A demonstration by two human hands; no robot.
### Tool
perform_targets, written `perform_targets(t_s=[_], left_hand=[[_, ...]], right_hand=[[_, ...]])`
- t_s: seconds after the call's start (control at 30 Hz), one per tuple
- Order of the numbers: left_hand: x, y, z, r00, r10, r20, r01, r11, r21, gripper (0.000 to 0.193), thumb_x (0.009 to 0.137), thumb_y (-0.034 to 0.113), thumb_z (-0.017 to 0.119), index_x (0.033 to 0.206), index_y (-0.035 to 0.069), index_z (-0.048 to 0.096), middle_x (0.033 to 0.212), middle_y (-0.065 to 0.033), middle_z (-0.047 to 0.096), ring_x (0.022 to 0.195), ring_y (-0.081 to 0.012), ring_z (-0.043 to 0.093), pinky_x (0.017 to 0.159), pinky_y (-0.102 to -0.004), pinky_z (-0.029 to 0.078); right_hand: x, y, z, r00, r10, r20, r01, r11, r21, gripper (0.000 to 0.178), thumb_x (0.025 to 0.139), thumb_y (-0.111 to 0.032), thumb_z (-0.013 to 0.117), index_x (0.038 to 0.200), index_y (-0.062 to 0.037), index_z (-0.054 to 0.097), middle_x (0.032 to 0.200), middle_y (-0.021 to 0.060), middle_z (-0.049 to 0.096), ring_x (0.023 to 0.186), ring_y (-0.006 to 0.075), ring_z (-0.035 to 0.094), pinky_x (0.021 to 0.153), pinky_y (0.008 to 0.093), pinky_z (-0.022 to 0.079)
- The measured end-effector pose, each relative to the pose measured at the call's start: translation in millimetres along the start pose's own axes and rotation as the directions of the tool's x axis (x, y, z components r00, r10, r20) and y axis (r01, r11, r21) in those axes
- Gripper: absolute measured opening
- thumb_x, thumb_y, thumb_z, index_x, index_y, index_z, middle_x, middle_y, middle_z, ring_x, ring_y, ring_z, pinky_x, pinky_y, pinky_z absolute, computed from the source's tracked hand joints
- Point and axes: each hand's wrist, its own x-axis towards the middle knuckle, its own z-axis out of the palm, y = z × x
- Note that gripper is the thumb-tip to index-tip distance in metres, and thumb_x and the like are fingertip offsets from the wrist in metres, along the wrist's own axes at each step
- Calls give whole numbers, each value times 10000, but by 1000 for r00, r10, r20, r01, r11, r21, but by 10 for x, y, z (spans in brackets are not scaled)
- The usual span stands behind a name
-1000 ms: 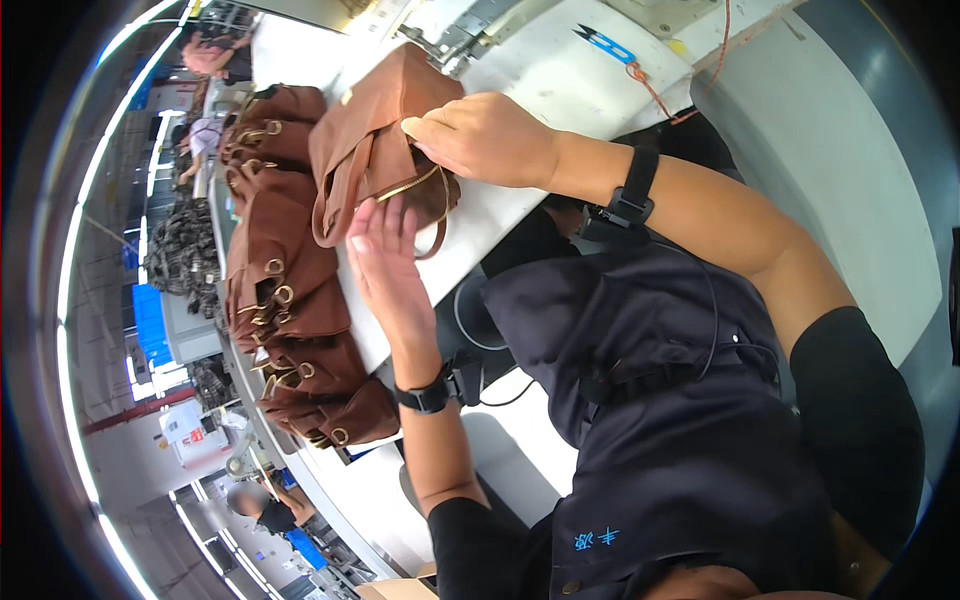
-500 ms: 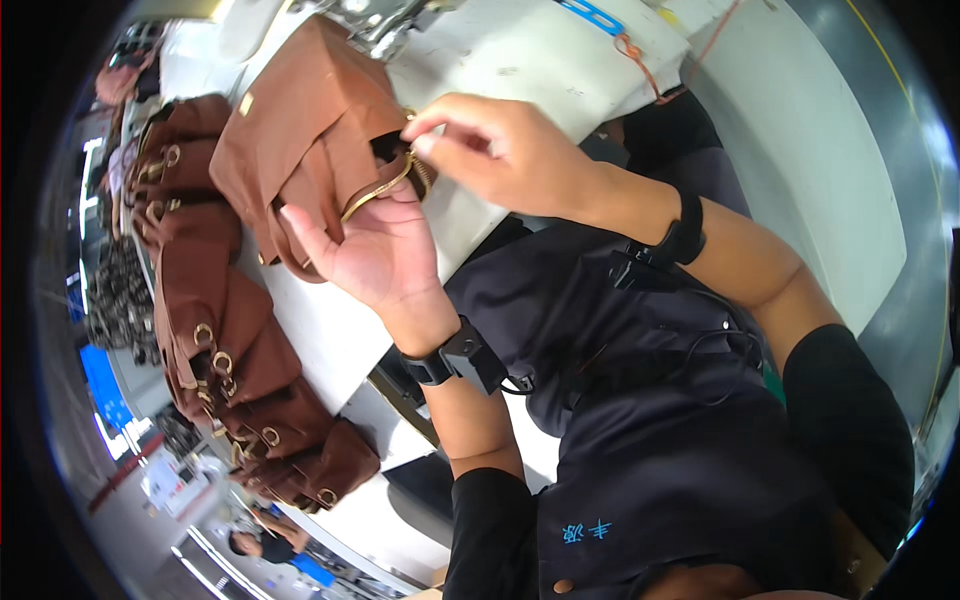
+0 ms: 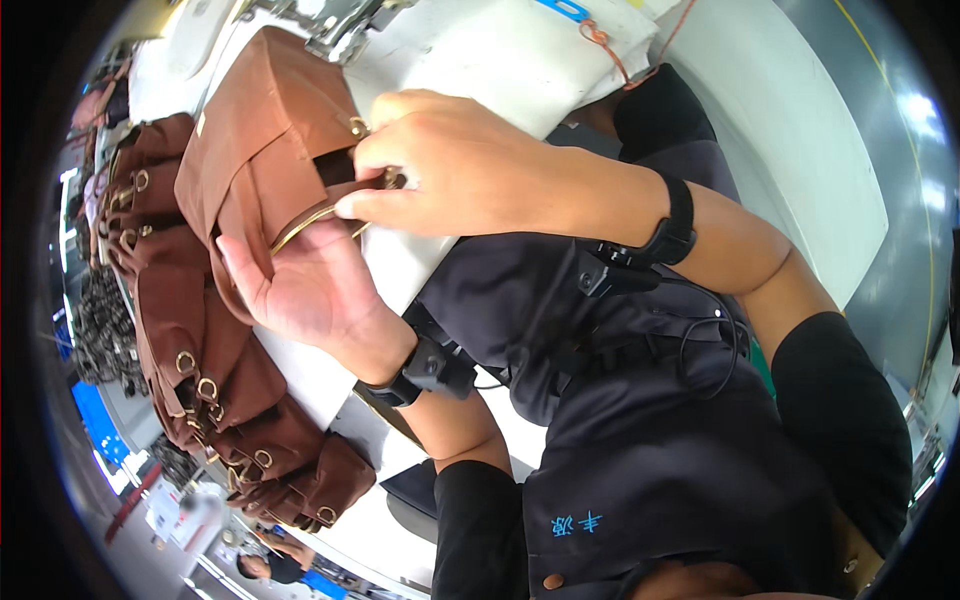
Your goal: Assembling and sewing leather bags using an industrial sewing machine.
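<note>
Brown bag (image 3: 250, 130) on the bench (image 3: 480, 60), and its zipped edge (image 3: 300, 229) is now pinched by the right hand (image 3: 440, 155), looser moments ago! Left hand (image 3: 315, 285) tucked beneath, thumb apart: seemingly better steadied.

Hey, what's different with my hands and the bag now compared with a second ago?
Your left hand, palm up, has slid its fingers under the gold zip. Your right hand has left the upper rim, moved toward the left hand and now pinches the brown bag near the zip. The other brown bags stay piled on the left.
</note>
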Motion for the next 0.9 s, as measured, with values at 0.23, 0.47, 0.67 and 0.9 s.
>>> perform_targets(t_s=[0.23,0.47,0.67,0.9], left_hand=[[-48,-34,-326,972,-155,176,220,865,-452,587,991,277,590,1482,6,417,1536,-178,441,1428,-357,401,1188,-547,315],[-174,-8,-591,930,-309,198,367,791,-490,492,1050,250,531,1453,-19,445,1501,-192,486,1381,-335,471,1139,-515,399],[-150,-35,-421,961,-216,172,270,863,-428,507,1025,213,570,1455,-25,446,1504,-199,480,1397,-346,450,1169,-513,363],[107,48,-196,906,-195,375,289,933,-214,498,1037,229,513,1461,-21,436,1521,-192,461,1429,-351,411,1184,-546,332]], right_hand=[[-64,214,68,980,-186,-72,190,980,52,180,827,-202,779,783,-54,684,931,72,632,884,267,594,788,378,488],[-229,285,188,926,-346,-150,320,931,-173,199,789,-250,798,765,-84,692,845,42,564,843,250,564,779,383,456],[-249,285,138,957,-233,-171,220,971,-92,200,787,-284,784,786,-96,715,882,52,565,912,253,552,856,383,454],[23,421,-190,1000,3,31,-5,999,44,262,929,-311,698,892,-54,723,805,57,605,764,193,597,687,337,478]])
